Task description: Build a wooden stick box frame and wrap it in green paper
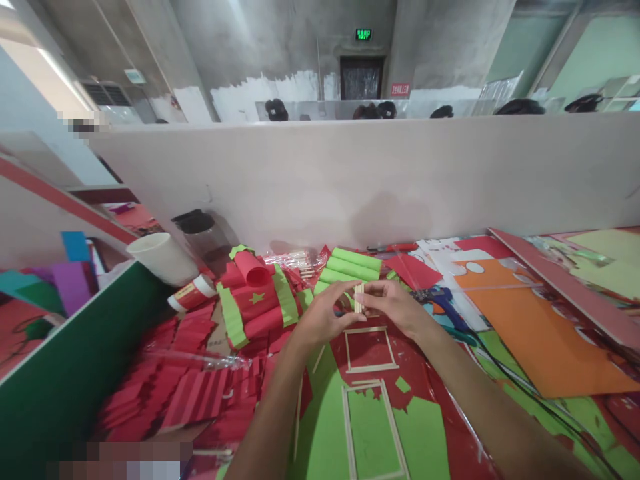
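Observation:
My left hand point(325, 312) and my right hand point(395, 307) meet above the desk, both pinched on a small bundle of thin wooden sticks point(359, 297) held upright between the fingertips. Just below the hands lies a small square stick frame point(370, 349) on red paper. A larger rectangular stick frame point(374, 428) lies nearer me on green paper. Green paper rolls point(353, 265) lie just beyond the hands.
Red paper rolls with a yellow star point(255, 300) and folded red strips point(190, 393) fill the left. A white paper cup point(163, 257) lies tipped beside a dark jar point(200, 233). Orange paper point(540, 333) covers the right. A grey partition point(380, 173) runs behind.

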`<state>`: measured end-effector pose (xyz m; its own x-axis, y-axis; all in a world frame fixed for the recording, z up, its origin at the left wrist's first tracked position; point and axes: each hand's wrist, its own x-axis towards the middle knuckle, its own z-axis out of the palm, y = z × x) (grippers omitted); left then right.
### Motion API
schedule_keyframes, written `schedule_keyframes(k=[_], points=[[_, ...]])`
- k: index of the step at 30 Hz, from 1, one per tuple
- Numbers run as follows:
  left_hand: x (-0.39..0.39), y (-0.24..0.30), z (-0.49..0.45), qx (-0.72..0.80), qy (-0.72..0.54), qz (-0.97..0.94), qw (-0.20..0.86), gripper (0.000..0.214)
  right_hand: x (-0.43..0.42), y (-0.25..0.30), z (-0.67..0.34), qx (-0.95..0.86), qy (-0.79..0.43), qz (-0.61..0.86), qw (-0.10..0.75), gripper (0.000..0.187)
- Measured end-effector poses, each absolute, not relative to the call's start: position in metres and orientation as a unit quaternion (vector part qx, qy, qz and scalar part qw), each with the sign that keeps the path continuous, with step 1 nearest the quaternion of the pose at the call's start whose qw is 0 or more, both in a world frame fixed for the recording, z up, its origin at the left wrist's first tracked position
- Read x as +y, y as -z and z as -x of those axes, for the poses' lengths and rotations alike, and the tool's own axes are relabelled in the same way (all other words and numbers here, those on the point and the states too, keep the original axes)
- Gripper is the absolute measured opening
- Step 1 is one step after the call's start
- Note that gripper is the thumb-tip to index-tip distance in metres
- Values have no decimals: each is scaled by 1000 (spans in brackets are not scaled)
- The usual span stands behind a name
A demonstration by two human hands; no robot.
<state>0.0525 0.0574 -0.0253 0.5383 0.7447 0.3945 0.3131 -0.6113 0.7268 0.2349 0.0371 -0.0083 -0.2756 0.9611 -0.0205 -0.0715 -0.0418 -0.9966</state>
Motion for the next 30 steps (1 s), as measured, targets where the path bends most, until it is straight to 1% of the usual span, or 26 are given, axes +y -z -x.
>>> schedule_keyframes(k=[8,14,23,27,30], points=[[54,23,-51,331,-351,-821,305,62,36,6,-234,-552,-564,436,433,26],[53,23,-49,322,-353,-827,295,56,35,4,-234,-559,-570,433,419,26],[53,26,-50,316,-368,-827,286,55,36,5,-235,-555,-585,423,413,25],[53,25,-50,321,-380,-819,286,53,38,8,-235,-536,-594,428,421,33],[55,25,-47,340,-386,-812,276,53,41,7,-245,-553,-564,449,418,40]])
